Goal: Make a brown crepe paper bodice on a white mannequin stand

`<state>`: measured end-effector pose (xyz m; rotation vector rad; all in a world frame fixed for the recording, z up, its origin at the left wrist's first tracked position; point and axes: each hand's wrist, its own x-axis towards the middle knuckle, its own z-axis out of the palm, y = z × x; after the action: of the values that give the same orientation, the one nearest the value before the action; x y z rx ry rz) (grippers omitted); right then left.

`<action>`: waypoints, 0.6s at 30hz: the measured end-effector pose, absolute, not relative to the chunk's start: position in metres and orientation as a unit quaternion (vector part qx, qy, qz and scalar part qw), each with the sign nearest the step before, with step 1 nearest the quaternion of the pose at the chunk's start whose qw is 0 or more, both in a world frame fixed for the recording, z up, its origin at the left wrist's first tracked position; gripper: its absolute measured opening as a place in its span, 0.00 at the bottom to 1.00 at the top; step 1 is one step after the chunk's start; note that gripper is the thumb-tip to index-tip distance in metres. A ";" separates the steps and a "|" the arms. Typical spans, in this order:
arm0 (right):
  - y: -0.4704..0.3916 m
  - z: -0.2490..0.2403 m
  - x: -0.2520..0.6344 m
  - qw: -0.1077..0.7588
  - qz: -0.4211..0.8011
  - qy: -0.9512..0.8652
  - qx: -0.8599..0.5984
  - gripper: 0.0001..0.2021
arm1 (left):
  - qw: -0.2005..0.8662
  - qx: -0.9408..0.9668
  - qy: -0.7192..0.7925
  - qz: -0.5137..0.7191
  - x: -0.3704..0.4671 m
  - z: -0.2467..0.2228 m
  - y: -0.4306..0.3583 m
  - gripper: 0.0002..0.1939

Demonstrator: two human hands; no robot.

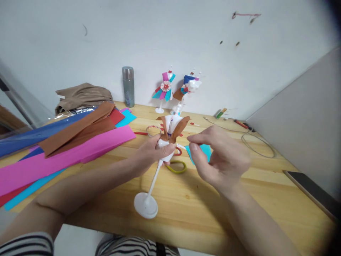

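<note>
My left hand [160, 151] is wrapped round the waist of a small white mannequin [167, 144], tilted with its base towards me. Brown pieces [181, 128] fold outward from the mannequin's upper part like a collar. Its thin stem ends in a round white base [146, 205] near the table's front edge. To the right, my right hand [221, 153] hovers apart from the mannequin, thumb and index finger brought together. Whatever is between those fingertips is too small to make out. Beneath the hands lie scissors with a yellow and a red handle [177, 167] and a turquoise piece [204, 153].
Coloured sheets [106, 142] are piled at the left, by a brown cloth [85, 96]. Along the wall stand a flask [129, 87] and dressed mannequins [165, 87]. A cable [259, 151], a green-labelled item [221, 113] and a phone [311, 192] lie at the right.
</note>
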<state>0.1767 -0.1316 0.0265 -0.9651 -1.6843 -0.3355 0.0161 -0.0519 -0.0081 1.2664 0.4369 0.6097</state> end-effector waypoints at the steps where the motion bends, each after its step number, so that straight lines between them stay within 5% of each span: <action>1: -0.131 0.026 0.175 0.537 -0.132 -0.728 -0.405 0.10 | 0.738 0.581 0.196 0.283 0.015 -0.007 -0.052 0.24; 6: -0.124 0.019 0.170 0.499 -0.123 -0.741 -0.432 0.07 | 0.750 0.562 0.174 0.303 0.015 -0.003 -0.053 0.18; 12: -0.115 0.012 0.173 0.509 -0.109 -0.697 -0.493 0.03 | 0.710 0.578 0.166 0.366 0.017 -0.003 -0.044 0.23; 18: -0.110 -0.004 0.168 0.488 0.073 -0.697 -0.520 0.18 | 0.647 0.564 0.237 0.456 0.020 -0.004 -0.027 0.29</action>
<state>0.1684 -0.1099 -0.0037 -1.2637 -1.6943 0.1777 0.0197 -0.0268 -0.0041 1.2823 0.5400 1.0362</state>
